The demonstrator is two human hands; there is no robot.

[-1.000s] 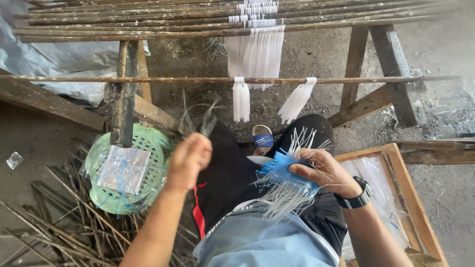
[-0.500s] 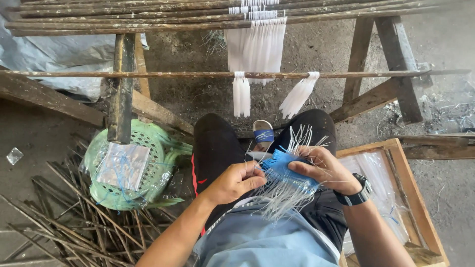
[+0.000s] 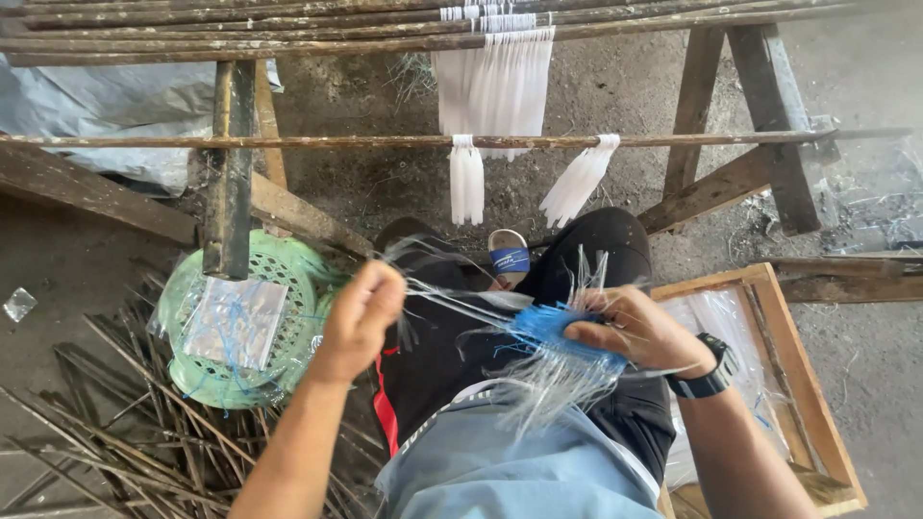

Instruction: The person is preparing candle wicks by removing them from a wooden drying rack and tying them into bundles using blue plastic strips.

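Blue-tied strand bundle (image 3: 553, 336) gripped by right hand (image 3: 635, 332) | left hand (image 3: 361, 308) pinches strands (taut between hands)

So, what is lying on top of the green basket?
A clear plastic sheet with blue strands lies on the green basket. A wooden post covers its far rim; the inside is hidden.

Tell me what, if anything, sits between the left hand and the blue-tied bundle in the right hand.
Nothing solid blocks it. Only the clear strands the left hand pinches stretch across the gap to the blue-tied bundle held by the right hand, over the black-trousered lap.
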